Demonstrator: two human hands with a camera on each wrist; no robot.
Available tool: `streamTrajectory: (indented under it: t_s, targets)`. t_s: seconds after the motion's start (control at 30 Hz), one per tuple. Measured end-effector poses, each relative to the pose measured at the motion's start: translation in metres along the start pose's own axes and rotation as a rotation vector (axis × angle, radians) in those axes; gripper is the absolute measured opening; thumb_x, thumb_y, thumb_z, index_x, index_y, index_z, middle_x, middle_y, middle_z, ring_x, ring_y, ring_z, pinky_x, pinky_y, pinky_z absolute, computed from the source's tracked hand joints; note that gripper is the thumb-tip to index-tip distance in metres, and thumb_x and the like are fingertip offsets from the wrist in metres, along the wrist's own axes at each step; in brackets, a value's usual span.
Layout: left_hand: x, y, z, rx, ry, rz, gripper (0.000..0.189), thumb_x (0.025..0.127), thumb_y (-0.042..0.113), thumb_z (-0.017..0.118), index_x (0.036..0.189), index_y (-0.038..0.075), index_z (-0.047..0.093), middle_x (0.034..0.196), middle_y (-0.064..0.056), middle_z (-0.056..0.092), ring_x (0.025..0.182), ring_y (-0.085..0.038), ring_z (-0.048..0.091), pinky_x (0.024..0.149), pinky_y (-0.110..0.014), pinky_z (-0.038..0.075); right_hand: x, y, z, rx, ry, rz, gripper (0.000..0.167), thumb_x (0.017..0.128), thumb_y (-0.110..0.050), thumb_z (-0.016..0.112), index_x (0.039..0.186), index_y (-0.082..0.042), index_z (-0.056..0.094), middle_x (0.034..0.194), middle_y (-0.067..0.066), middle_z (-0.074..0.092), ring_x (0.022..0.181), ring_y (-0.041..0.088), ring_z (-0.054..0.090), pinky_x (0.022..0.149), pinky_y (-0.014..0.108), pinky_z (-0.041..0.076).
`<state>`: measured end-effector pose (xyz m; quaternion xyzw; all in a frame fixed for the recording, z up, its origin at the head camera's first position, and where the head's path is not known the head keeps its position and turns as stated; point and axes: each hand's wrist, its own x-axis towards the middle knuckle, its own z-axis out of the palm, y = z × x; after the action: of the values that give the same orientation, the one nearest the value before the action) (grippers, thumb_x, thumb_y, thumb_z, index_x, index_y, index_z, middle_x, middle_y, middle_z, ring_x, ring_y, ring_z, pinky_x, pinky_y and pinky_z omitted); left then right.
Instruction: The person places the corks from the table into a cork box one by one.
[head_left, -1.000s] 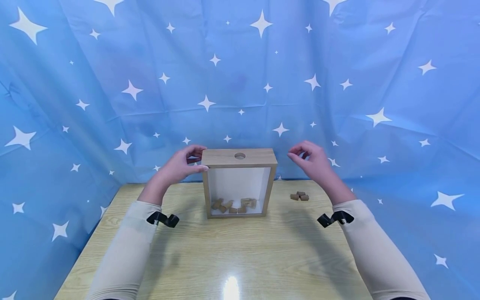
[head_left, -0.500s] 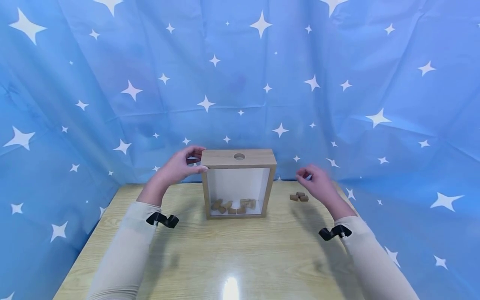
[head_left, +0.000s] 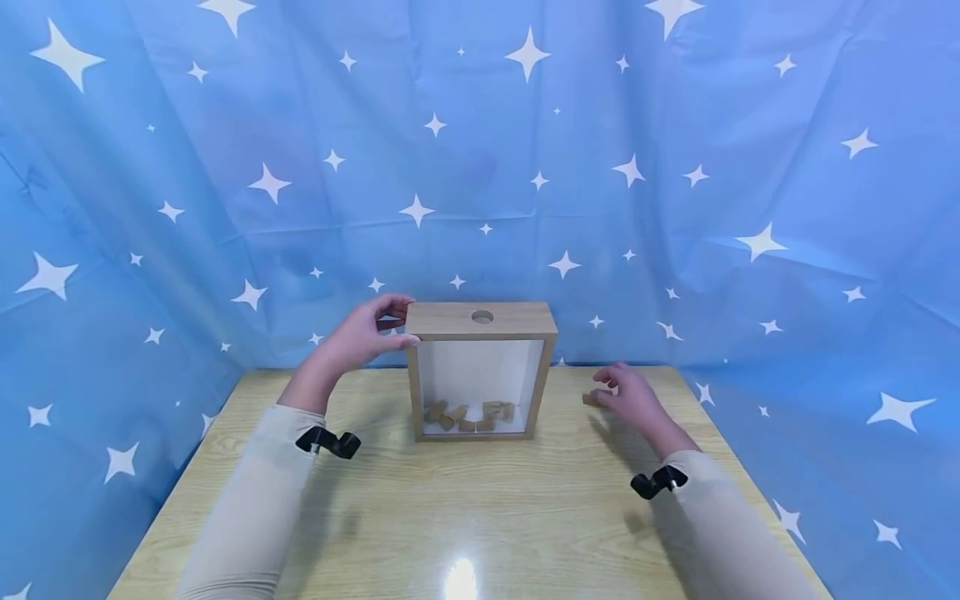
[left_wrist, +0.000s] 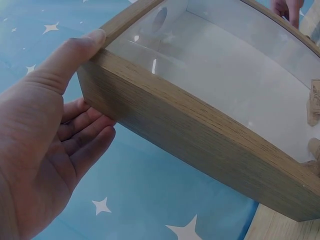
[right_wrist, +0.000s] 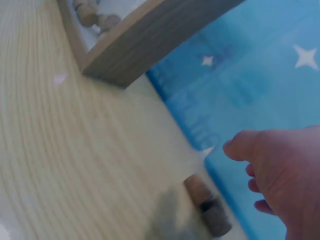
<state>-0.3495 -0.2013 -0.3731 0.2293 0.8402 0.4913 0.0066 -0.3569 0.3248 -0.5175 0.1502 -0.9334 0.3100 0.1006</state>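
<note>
A shallow wooden box (head_left: 442, 319) with a clear front and a round hole (head_left: 482, 317) in its top stands upright on the table. My left hand (head_left: 358, 335) grips its upper left corner, thumb (left_wrist: 75, 52) on the front edge and fingers round the back. Inside, several wine corks (head_left: 467, 426) lie along the bottom. To the right of the box, my right hand (head_left: 633, 398) is low over a few loose corks (head_left: 590, 400), partly hiding them. In the right wrist view, its loosely bent fingers are apart from two corks (right_wrist: 199, 190) on the table, with nothing held.
The light wood-grain table (head_left: 420, 517) ends at the back against a blue curtain (head_left: 480, 167) printed with white stars. Each sleeve carries a black wrist mount (head_left: 330, 441). A bright glare spot lies near the table's front.
My right hand has come down from beside the top of the box to the loose corks on the table. The left hand keeps its grip on the box corner.
</note>
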Motion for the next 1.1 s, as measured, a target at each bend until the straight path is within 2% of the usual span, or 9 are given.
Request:
streamTrajectory:
  t_s: [0.13, 0.27, 0.43, 0.63, 0.73, 0.87, 0.97, 1.1]
  targets:
    - [0.000, 0.000, 0.000, -0.003, 0.001, 0.004, 0.074, 0.097, 0.032, 0.090, 0.158, 0.011, 0.054, 0.147, -0.015, 0.058, 0.144, -0.039, 0.055, 0.120, -0.058, 0.048, -0.001, 0.010, 0.012, 0.007, 0.001, 0.017, 0.034, 0.098, -0.013, 0.086, 0.123, 0.006, 0.075, 0.120, 0.024, 0.065, 0.109, 0.040, 0.064, 0.094, 0.058, 0.057]
    - [0.000, 0.000, 0.000, -0.012, 0.004, 0.005, 0.074, 0.097, 0.030, 0.091, 0.158, 0.011, 0.054, 0.148, -0.016, 0.058, 0.144, -0.040, 0.055, 0.120, -0.059, 0.048, -0.002, 0.017, 0.021, -0.017, 0.000, 0.008, 0.032, 0.100, -0.011, 0.084, 0.122, 0.009, 0.074, 0.120, 0.023, 0.062, 0.110, 0.041, 0.066, 0.097, 0.059, 0.059]
    - [0.000, 0.001, 0.001, -0.010, 0.004, 0.000, 0.074, 0.097, 0.030, 0.090, 0.159, 0.011, 0.054, 0.149, -0.016, 0.058, 0.144, -0.040, 0.055, 0.120, -0.060, 0.048, -0.002, 0.023, 0.025, -0.030, 0.007, 0.011, 0.027, 0.100, -0.008, 0.083, 0.119, 0.008, 0.075, 0.122, 0.021, 0.059, 0.112, 0.041, 0.064, 0.098, 0.059, 0.058]
    - [0.000, 0.001, 0.001, -0.012, 0.005, 0.005, 0.073, 0.098, 0.028, 0.090, 0.159, 0.010, 0.054, 0.148, -0.016, 0.059, 0.144, -0.039, 0.055, 0.119, -0.057, 0.050, 0.000, 0.028, 0.028, -0.071, 0.009, -0.033, 0.023, 0.097, -0.004, 0.085, 0.115, 0.007, 0.076, 0.120, 0.021, 0.059, 0.108, 0.038, 0.059, 0.092, 0.056, 0.055]
    - [0.000, 0.001, 0.002, -0.018, 0.009, 0.006, 0.073, 0.097, 0.028, 0.090, 0.158, 0.010, 0.054, 0.147, -0.016, 0.060, 0.143, -0.039, 0.056, 0.118, -0.059, 0.051, 0.001, 0.029, 0.029, -0.115, 0.004, -0.064, 0.020, 0.096, -0.005, 0.085, 0.112, 0.004, 0.078, 0.118, 0.019, 0.061, 0.108, 0.038, 0.058, 0.091, 0.056, 0.053]
    - [-0.001, 0.000, 0.002, -0.015, 0.009, 0.001, 0.073, 0.097, 0.028, 0.090, 0.158, 0.010, 0.054, 0.147, -0.016, 0.060, 0.143, -0.039, 0.056, 0.118, -0.059, 0.050, 0.002, 0.034, 0.031, -0.172, -0.011, -0.086, 0.008, 0.096, -0.007, 0.085, 0.098, -0.005, 0.077, 0.113, 0.015, 0.063, 0.108, 0.039, 0.057, 0.093, 0.056, 0.049]
    - [0.000, 0.001, 0.002, -0.014, 0.004, -0.001, 0.073, 0.098, 0.028, 0.090, 0.158, 0.010, 0.054, 0.147, -0.016, 0.059, 0.143, -0.038, 0.056, 0.117, -0.058, 0.051, 0.002, 0.038, 0.034, -0.171, -0.007, -0.088, 0.010, 0.097, -0.008, 0.085, 0.092, -0.010, 0.076, 0.111, 0.013, 0.064, 0.108, 0.039, 0.057, 0.093, 0.056, 0.047]
    - [0.000, 0.001, 0.002, -0.016, 0.008, -0.008, 0.071, 0.098, 0.028, 0.090, 0.157, 0.011, 0.055, 0.146, -0.015, 0.059, 0.143, -0.038, 0.056, 0.117, -0.057, 0.052, 0.002, 0.040, 0.036, -0.155, 0.021, -0.099, 0.009, 0.097, -0.009, 0.085, 0.093, -0.009, 0.077, 0.111, 0.014, 0.064, 0.107, 0.040, 0.057, 0.093, 0.058, 0.047]
